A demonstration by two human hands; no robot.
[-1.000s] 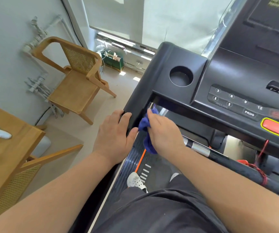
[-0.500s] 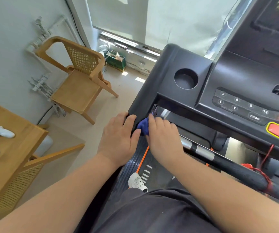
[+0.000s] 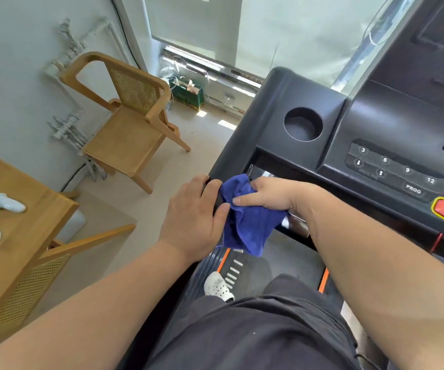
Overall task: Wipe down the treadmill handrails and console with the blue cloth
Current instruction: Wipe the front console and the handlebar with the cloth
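The blue cloth (image 3: pixel 244 225), bunched earlier, now hangs open, gripped by the curled right hand (image 3: pixel 271 194) at the inner edge of the left handrail (image 3: pixel 224 165), which is clasped by the left hand (image 3: pixel 191 220). Handrail wiping is judged ongoing; strokes toward the console (image 3: pixel 391 129) are needed next.

Left hand (image 3: pixel 192 217) curled, gripping; right hand (image 3: pixel 271 194) clenched, gripping.

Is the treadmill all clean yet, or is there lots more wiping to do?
Not finished. Nothing shows as done; clean and unwiped black look alike. Right now the right hand holds the blue cloth against the left handrail, beside the left hand gripping it. The console buttons and cup holder have no cloth on them, so they look left.
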